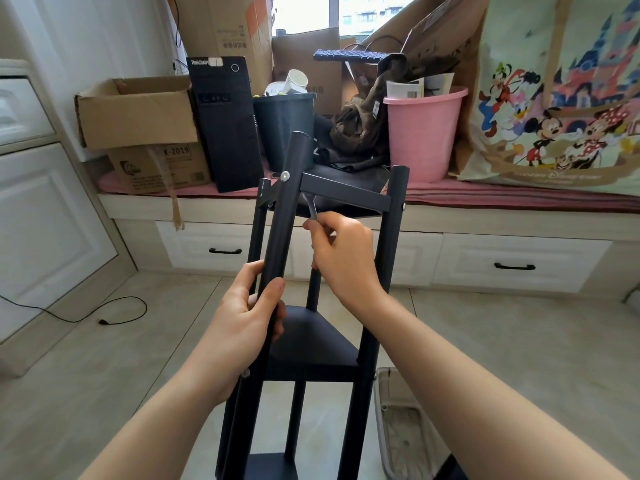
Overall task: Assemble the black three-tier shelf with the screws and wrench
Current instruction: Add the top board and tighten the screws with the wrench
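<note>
Our left hand has its fingers and thumb curled around a black post of the shelf, gripping it a little below its middle, the thumb lying along the near side. Our right hand pinches the lower end of a small silver wrench between thumb and bent fingers; the wrench slants up toward eleven o'clock, and its head sits under the top tier's front rail, though we cannot tell whether it is seated on a fastener. The shelf is tilted away from us in the middle of the view, its top tier at twelve o'clock from the hands, the middle triangular tier just below them and the bottom tier at six o'clock near the frame's lower edge. A silver screw shows on the gripped post where the rail meets it, and another on the right post. Beyond, at twelve o'clock, a window bench carries a pink bucket, a black computer tower and cardboard boxes. At eight o'clock a black cable lies on the tiled floor.
</note>
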Demonstrator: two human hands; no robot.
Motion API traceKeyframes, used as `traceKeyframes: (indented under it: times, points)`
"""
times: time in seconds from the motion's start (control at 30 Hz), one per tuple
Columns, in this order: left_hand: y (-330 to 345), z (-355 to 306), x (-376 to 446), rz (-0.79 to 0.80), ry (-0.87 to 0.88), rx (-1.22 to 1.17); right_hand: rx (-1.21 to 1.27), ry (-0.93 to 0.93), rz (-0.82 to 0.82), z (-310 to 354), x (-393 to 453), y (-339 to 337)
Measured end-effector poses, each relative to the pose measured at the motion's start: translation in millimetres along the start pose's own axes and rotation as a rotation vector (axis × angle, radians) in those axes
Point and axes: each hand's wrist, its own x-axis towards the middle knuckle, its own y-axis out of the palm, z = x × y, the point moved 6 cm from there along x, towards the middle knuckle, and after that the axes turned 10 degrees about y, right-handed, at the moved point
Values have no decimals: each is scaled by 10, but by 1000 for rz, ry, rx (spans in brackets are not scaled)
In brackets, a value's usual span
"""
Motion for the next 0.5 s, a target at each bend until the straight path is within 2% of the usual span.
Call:
traceKeyframes:
  times: [0.5]
  points:
    - [2, -21, -42, 31, -7, 13, 38, 0, -42, 45, 32, 86]
